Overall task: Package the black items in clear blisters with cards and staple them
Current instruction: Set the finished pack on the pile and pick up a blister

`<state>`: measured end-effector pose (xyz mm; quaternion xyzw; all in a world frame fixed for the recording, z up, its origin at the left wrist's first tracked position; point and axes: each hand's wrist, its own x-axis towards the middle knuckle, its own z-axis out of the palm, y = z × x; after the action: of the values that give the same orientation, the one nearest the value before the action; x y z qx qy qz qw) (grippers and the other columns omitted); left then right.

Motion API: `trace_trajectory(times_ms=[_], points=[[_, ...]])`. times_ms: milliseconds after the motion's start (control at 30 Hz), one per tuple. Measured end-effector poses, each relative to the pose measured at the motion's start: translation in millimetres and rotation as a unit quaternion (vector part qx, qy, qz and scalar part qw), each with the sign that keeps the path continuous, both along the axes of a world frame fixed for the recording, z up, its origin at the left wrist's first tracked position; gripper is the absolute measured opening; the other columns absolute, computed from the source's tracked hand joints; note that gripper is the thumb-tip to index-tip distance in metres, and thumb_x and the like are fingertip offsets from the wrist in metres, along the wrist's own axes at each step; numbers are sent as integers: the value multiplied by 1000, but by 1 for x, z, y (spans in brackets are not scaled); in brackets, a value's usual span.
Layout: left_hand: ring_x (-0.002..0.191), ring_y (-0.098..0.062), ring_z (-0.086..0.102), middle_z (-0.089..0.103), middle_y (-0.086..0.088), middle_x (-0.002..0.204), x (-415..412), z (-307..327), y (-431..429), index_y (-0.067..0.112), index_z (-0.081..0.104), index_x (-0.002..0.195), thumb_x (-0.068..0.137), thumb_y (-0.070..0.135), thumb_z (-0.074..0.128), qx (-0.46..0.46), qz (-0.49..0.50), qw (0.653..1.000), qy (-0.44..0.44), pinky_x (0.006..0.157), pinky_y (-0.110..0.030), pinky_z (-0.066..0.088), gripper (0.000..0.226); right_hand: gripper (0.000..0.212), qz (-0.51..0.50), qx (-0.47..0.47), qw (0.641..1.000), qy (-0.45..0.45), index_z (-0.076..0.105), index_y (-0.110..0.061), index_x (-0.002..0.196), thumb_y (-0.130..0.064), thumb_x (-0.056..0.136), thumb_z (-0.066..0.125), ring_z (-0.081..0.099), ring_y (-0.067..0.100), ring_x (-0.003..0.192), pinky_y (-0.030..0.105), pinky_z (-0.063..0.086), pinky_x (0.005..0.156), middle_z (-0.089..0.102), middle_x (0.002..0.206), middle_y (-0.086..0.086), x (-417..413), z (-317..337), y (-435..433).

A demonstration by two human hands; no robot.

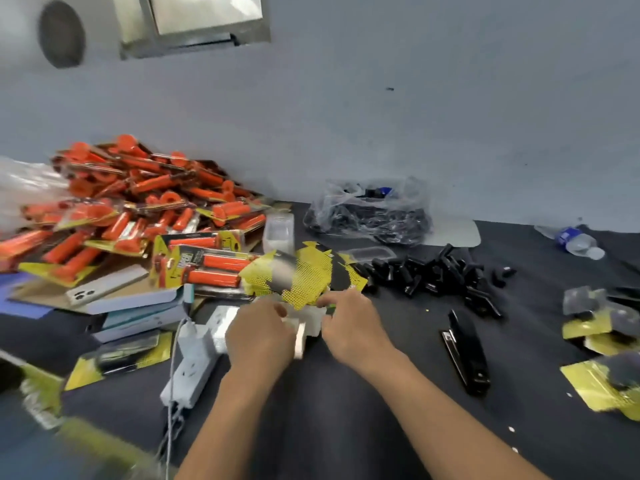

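Your left hand [259,337] curls round a pale piece [304,329]. It is blurred and is likely a blister. Your right hand [349,323] seems to pinch its other side, forefinger out. Both work mid-surface, at the near side of a fan of yellow cards [301,278]. Cannot tell if a black item is loaded yet.

Progress, as a judgement: well short of done.
- Done: a few carded packs [604,341] along the right edge.
- Left: loose black items [433,271] heaped right of the cards, and a full bag [370,213] of them toward the far edge.
- Spare blisters [278,230] stand just behind the cards.
- The stapler [465,351] lies untouched right of your right hand, so this pack is not yet stapled.

Surface [519,410]: dark cloth.
- Far left corner: a big heap of orange packs [131,209].
- Left side: a phone [104,285] lies on stacked books.
- Just left of your left hand: a power strip [194,365].
- Far right: a bottle [575,240] on its side.

Room: grey wall [450,98], round vent [61,33], metal hatch [194,22].
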<state>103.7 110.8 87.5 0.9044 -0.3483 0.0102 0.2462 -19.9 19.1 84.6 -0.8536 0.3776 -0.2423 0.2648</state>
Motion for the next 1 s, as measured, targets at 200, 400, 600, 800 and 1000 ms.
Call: trace_trajectory(times_ms=[200, 400, 600, 800, 1000], points=[[126, -26, 59, 63, -4, 140, 15, -19, 11, 22, 57, 140, 95, 31, 51, 72, -31, 996, 43, 98, -35, 45, 46, 63, 51, -116, 988, 89, 51, -18, 145, 3, 86, 55, 34, 34, 144, 43, 36, 112, 45, 150, 9, 69, 14, -12], [125, -18, 60, 64, 5, 141, 31, -20, 20, 33, 55, 144, 91, 46, 54, 86, -95, 990, 60, 100, -31, 45, 55, 57, 114, -189, 947, 232, 49, -18, 145, 4, 93, 49, 57, 35, 119, 45, 48, 90, 60, 128, 10, 80, 21, -24], [114, -6, 64, 71, 19, 118, 45, -13, 30, 41, 73, 108, 85, 25, 64, 66, -124, 988, 67, 94, -26, 50, 29, 40, 36, -218, 958, 186, 63, -17, 119, 7, 90, 48, 68, 36, 97, 37, 40, 68, 71, 103, 9, 76, 21, -20], [113, -11, 66, 74, 14, 117, 43, -20, 26, 40, 77, 109, 89, 15, 58, 24, -88, 995, -27, 93, -29, 49, 37, 31, -141, -235, 956, -107, 79, -23, 110, -3, 94, 61, 72, 32, 72, 32, 46, 63, 78, 77, 3, 32, 9, -45], [109, -9, 65, 74, 21, 109, 39, -12, 20, 47, 75, 104, 83, 24, 67, 19, -53, 995, -80, 84, -28, 49, 32, 18, -169, -159, 954, -189, 80, -23, 92, -8, 89, 69, 73, 25, 76, 35, 55, 71, 77, 76, -4, 0, 10, -55]])
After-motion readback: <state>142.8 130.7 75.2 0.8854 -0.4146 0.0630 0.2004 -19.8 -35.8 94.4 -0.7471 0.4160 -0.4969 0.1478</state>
